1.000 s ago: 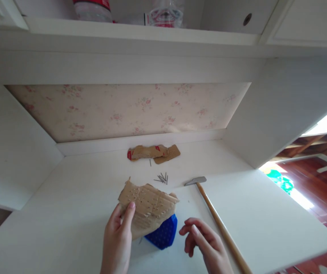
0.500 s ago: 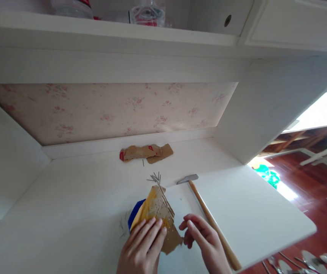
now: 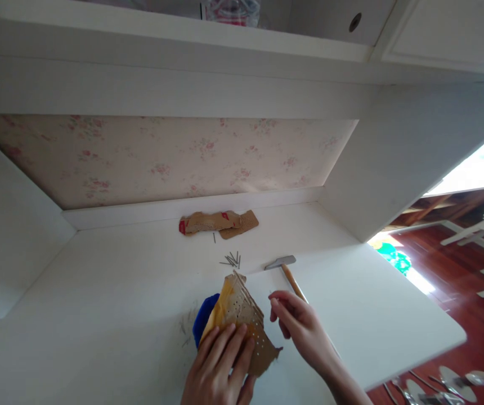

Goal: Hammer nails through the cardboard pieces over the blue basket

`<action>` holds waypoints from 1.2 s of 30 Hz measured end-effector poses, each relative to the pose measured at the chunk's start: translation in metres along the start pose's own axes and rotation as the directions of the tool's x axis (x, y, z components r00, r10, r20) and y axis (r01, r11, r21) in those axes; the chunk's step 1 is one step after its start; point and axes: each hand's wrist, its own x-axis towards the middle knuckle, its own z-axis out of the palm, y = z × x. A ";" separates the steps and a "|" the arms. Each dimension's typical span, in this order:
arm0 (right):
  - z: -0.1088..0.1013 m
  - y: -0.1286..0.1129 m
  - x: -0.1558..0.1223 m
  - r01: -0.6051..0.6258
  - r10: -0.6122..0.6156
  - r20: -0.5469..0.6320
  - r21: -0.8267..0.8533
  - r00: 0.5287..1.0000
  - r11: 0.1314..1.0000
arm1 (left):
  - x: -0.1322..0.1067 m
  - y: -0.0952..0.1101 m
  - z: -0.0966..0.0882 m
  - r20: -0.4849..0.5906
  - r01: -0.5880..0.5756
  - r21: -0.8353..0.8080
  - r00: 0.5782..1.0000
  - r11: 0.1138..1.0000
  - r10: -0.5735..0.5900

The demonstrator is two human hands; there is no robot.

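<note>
A torn piece of brown cardboard (image 3: 263,351), yellowed on one side and dotted with small holes, lies under my left hand (image 3: 225,360). The fingers of that hand press across it, holding it over a blue object (image 3: 205,318) that shows only at its left edge. To the right, my right hand (image 3: 295,315) hovers above the hammer's wooden handle, thumb and forefinger pinched together; what is between them is too small to make out. The hammer (image 3: 292,281) has a grey metal head, and my right hand and forearm hide much of its handle. Several nails (image 3: 232,260) lie just beyond the cardboard.
A strip of folded cardboard (image 3: 210,223) lies near the back wall, with a single nail (image 3: 214,238) before it. White panels flank the white desktop (image 3: 119,298), and a shelf (image 3: 225,34) overhangs it. Beyond the right edge is the reddish floor (image 3: 448,292).
My right hand has moved up and away from the cardboard's edge, its fingertips closing into a pinch. My left hand stays on the cardboard. The view has shifted slightly.
</note>
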 end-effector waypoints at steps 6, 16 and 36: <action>-0.006 -0.017 0.084 0.108 -0.084 0.082 -0.367 0.993 0.924 | 0.010 -0.004 -0.013 0.033 -0.064 0.028 0.997 0.998 0.063; 0.048 0.000 0.163 0.349 -0.078 0.373 -0.748 0.925 0.564 | 0.010 0.002 -0.003 -0.023 0.055 0.015 0.998 0.998 -0.055; 0.053 0.018 0.152 0.297 -0.139 0.264 -0.815 0.955 0.497 | 0.018 0.001 -0.008 0.069 0.252 -0.098 0.967 0.963 -0.246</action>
